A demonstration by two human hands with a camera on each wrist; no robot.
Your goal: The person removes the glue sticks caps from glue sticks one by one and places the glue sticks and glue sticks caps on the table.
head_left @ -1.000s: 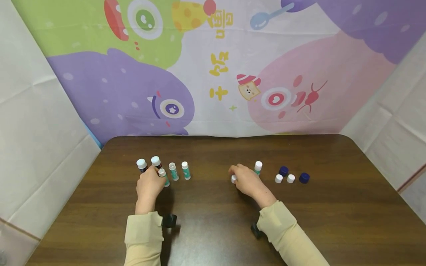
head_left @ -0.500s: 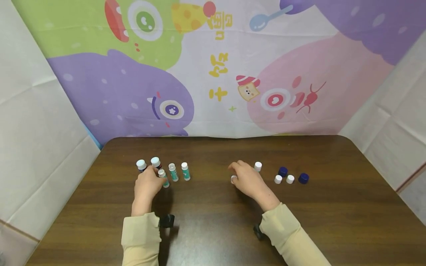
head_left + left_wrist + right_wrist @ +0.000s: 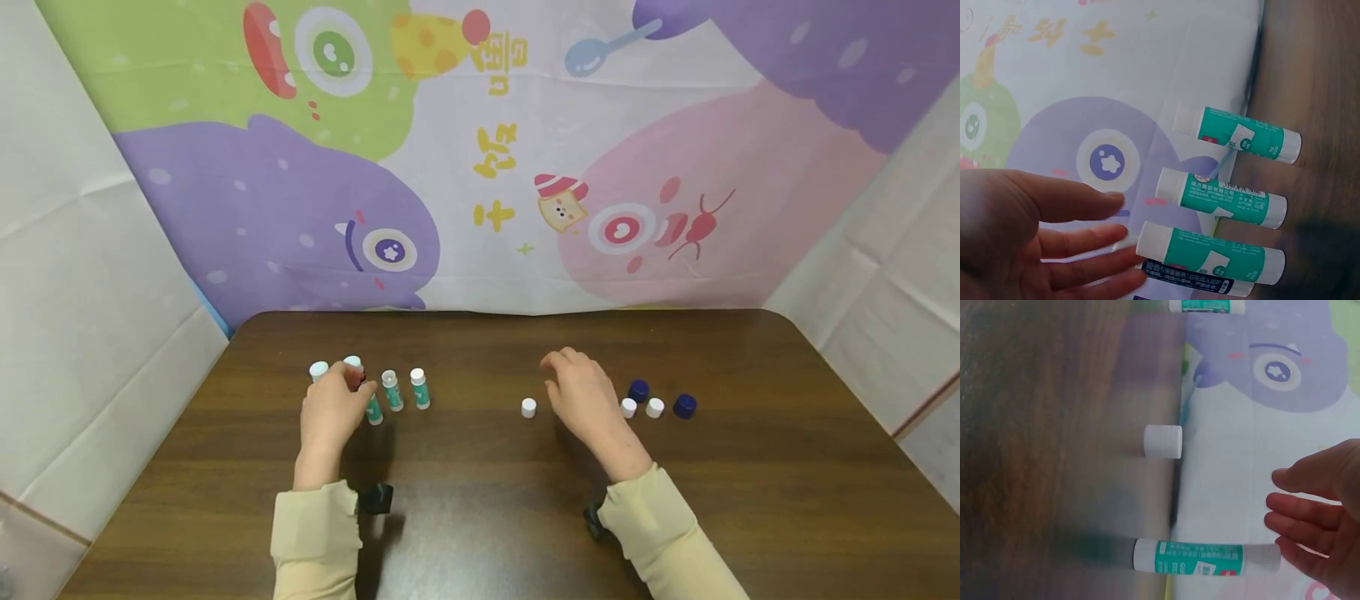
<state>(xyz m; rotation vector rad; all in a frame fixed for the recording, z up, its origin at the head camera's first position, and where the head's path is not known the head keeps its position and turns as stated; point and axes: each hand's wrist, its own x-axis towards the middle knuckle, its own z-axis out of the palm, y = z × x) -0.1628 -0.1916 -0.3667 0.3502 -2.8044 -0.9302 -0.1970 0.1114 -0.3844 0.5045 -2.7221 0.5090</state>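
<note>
My left hand [image 3: 333, 412] hovers at the nearest green glue stick [image 3: 1222, 253], its fingers loosely extended and gripping nothing. A dark-labelled glue stick [image 3: 1191, 280] shows partly behind that one. Two more green glue sticks, a middle one [image 3: 392, 393] with an open-looking top and a white-capped one [image 3: 420, 390], stand upright to the right. My right hand [image 3: 588, 400] is over another upright green glue stick [image 3: 1200, 557], hidden from the head view. Its fingers are relaxed and slightly bent, with one fingertip at the white top; contact is unclear. Left of this hand sits a white cap [image 3: 528, 407].
Right of my right hand, two white caps [image 3: 655, 407] and two blue caps [image 3: 685, 406] sit on the brown table [image 3: 480, 492]. Two white-topped dark sticks [image 3: 318, 371] stand behind my left hand. A cartoon-printed cloth [image 3: 495, 275] hangs along the table's far edge.
My right hand has left the white cap and moved right and away from me, covering the lone glue stick. The cap is now in full view. My left hand's fingers have spread slightly.
</note>
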